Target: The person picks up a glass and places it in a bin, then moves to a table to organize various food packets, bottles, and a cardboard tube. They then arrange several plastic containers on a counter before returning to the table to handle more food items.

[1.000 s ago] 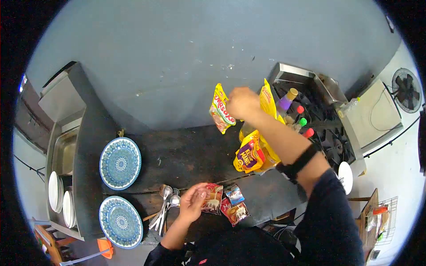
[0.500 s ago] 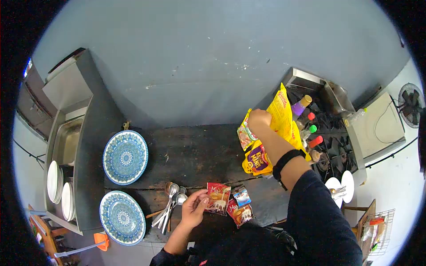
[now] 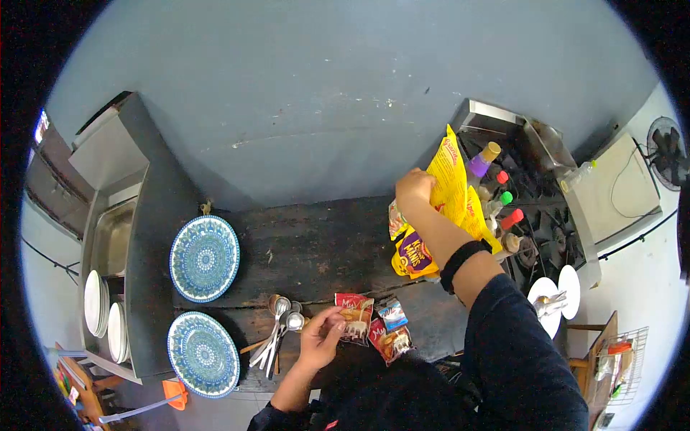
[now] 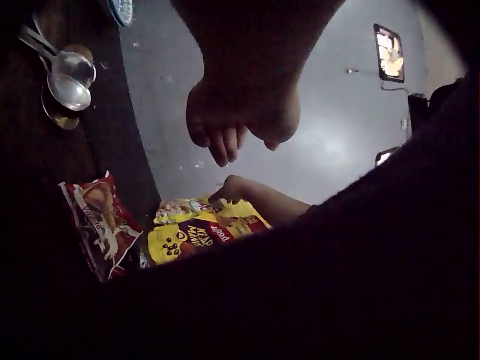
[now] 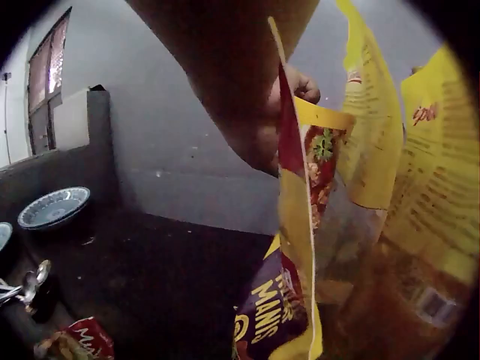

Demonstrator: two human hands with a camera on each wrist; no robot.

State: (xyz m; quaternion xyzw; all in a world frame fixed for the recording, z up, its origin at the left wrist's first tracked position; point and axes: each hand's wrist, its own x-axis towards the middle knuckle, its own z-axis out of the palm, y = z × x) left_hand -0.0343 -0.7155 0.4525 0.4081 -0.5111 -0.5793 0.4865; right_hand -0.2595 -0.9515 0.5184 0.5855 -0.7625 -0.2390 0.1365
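Note:
My right hand (image 3: 415,190) grips the top of a yellow-and-white Masako seasoning packet (image 3: 394,221). It stands on the dark table behind the purple-and-yellow kecap manis pouch (image 3: 413,255) and left of tall yellow pouches (image 3: 449,161). In the right wrist view, the kecap manis pouch (image 5: 274,307) partly hides the hand. My left hand (image 3: 321,337) hovers with fingers loosely bent and nothing in them, as the left wrist view of the hand (image 4: 232,124) shows. Close beside it lies a red packet (image 3: 354,316), with a small blue-and-white packet (image 3: 392,314) and another red packet (image 3: 392,341).
Several metal spoons (image 3: 277,334) lie left of the left hand. Two blue patterned plates (image 3: 205,258) are at the table's left. Bottles with coloured caps (image 3: 503,197) stand behind the yellow pouches, beside a black stove (image 3: 550,233). A grey wall (image 3: 309,158) bounds the back.
My right hand has carried the seasoning packet to the right and down, from above the table to beside the yellow pouches. My left hand has stayed near the red packet.

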